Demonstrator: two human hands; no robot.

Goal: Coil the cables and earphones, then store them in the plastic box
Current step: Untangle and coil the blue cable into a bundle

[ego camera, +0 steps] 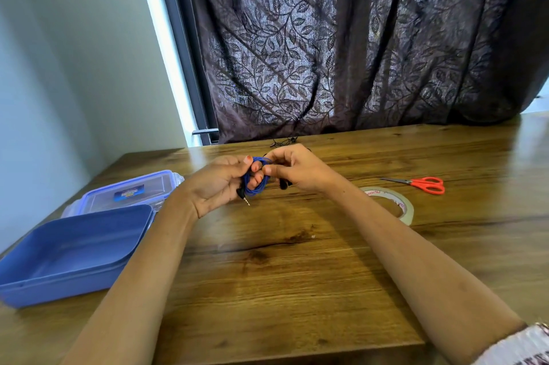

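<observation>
Step in hand: winding the earphones (pixel 252 191). The blue cord sits as a coil round the curled fingers of the left hand (pixel 217 183), held in the air right of the box (pixel 59 284), past its far corner. The right hand (pixel 297 170) pinches the cord at the coil's top, on the side away from the box. Black buds (pixel 283 184) hang just under that hand. The plug (pixel 245 199) dangles free below the coil. Judgement: nearly wound, little slack showing. Lay the last turns flat beside the others with light tension and no twist. Then tuck the buds' end through the loop before sliding it off the fingers. Risk: the coil springs open on release. The box stands open, lid (pixel 133 179) just behind it. A black cable (pixel 282 142) lies well right of the box at the table's back edge, not yet coiled.
</observation>
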